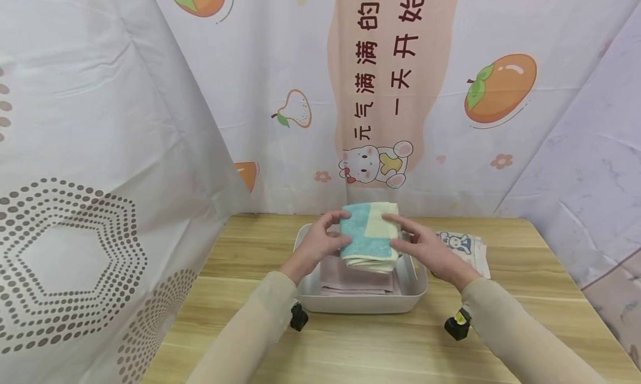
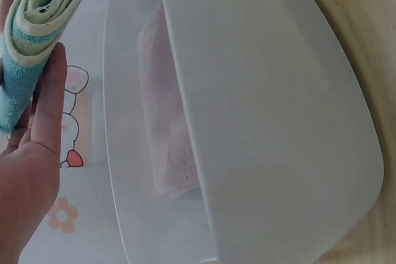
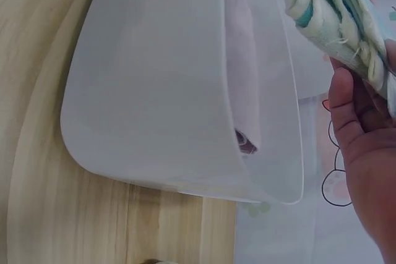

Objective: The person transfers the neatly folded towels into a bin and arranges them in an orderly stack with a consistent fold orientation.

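"where was the folded blue-and-cream towel (image 1: pixel 368 234)?"

"in the air above the white plastic basket (image 1: pixel 358 304), between both hands."

"how was it held?"

"the left hand (image 1: pixel 320 242) pinched its left side, and the right hand (image 1: pixel 423 244) gripped its right side, with fingertips on the face of the cloth. its layered folds faced the person."

"what was in the basket?"

"a folded pink towel (image 1: pixel 350 278)."

"and to the right?"

"a white cloth with a blue cartoon animal (image 1: pixel 460 242) lay near the basket on the wooden table (image 1: pixel 521 256), partly hidden by the right hand. a fruit-print curtain (image 1: pixel 295 50) hung behind."
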`<state>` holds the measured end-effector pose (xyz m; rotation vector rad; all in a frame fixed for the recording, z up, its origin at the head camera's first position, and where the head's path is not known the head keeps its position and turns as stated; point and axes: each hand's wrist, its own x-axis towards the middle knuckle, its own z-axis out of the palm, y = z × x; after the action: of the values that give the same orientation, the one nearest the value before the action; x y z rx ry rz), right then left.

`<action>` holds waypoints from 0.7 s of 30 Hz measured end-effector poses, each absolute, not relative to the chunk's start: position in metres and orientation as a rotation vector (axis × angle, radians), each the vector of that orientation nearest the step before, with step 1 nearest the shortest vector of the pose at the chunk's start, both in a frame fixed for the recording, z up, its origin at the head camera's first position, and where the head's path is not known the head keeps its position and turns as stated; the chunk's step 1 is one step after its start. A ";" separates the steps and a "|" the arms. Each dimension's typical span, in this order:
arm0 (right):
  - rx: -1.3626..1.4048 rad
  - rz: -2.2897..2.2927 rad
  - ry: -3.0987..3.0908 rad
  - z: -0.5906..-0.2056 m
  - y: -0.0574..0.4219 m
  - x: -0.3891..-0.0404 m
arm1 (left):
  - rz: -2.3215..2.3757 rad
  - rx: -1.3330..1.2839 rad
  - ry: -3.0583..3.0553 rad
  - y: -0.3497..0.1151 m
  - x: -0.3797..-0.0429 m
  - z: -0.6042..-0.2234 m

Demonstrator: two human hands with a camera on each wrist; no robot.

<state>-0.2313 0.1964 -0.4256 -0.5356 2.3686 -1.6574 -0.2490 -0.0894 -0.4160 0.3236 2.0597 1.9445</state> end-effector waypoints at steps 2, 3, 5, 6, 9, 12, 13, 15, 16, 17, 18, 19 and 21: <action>-0.526 -1.640 2.370 -0.427 0.195 -0.231 | 1.901 0.319 2.096 -0.090 -0.249 -0.417; -0.519 -1.633 2.373 -0.427 0.194 -0.231 | 1.879 0.314 2.111 -0.091 -0.249 -0.418; -0.514 -1.621 2.375 -0.429 0.193 -0.230 | 1.835 0.303 2.141 -0.092 -0.249 -0.419; -0.504 -1.616 2.375 -0.430 0.192 -0.230 | 1.812 0.293 2.154 -0.092 -0.249 -0.420; -0.483 -1.601 2.370 -0.434 0.189 -0.231 | 1.757 0.274 2.197 -0.094 -0.249 -0.422; -0.474 -1.580 2.364 -0.437 0.185 -0.231 | 1.706 0.268 2.242 -0.096 -0.248 -0.425; -0.473 -1.571 2.357 -0.439 0.184 -0.231 | 1.683 0.268 2.263 -0.096 -0.248 -0.426; -0.472 -1.553 2.354 -0.441 0.181 -0.231 | 1.634 0.269 2.301 -0.097 -0.247 -0.428; -0.463 -1.540 2.351 -0.442 0.180 -0.230 | 1.608 0.268 2.319 -0.097 -0.247 -0.430; -0.460 -1.525 2.351 -0.443 0.180 -0.230 | 1.583 0.266 2.337 -0.097 -0.246 -0.431; -0.448 -1.514 2.347 -0.444 0.178 -0.230 | 1.555 0.263 2.357 -0.097 -0.245 -0.432; -0.440 -1.506 2.342 -0.445 0.177 -0.229 | 1.530 0.260 2.375 -0.097 -0.245 -0.433; -0.426 -1.491 2.340 -0.447 0.174 -0.229 | 1.488 0.254 2.401 -0.097 -0.244 -0.436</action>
<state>-0.2286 0.1743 -0.4466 -0.4257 2.3399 -1.4907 -0.2440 -0.0966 -0.4358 0.2536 2.4015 1.4881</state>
